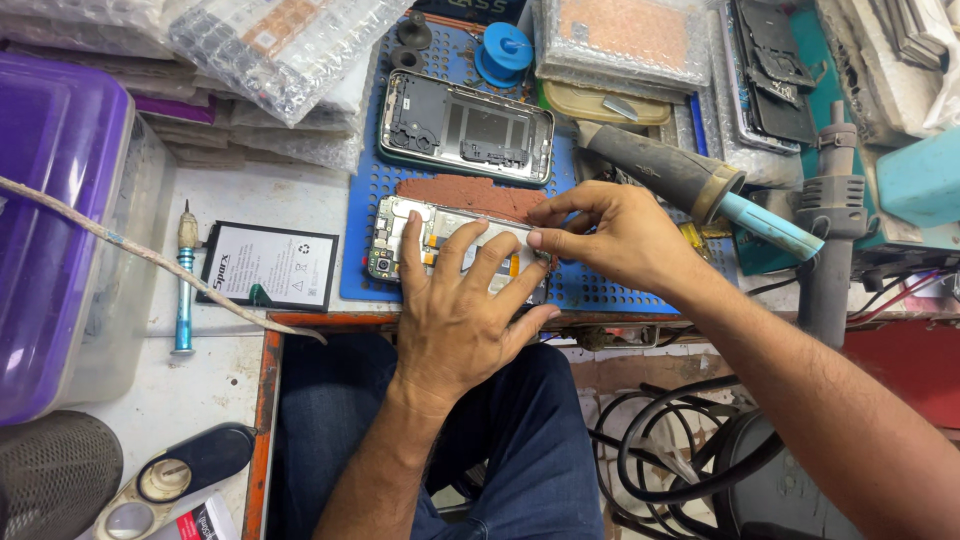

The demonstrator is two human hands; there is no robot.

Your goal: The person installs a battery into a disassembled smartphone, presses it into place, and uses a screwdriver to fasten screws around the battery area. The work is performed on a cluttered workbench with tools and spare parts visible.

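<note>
Left hand (462, 300) lies flat, fingers spread, on opened phone (400, 235); right hand (610, 235) pinches its right end, on blue mat (362, 270).

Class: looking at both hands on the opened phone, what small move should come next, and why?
Probably lift the pinched piece gently. The left hand lies flat across the opened phone, pinning it to the blue mat, while the right hand pinches something at its right end.

The left hand (460, 310) hides most of the opened phone (400, 235).
</note>
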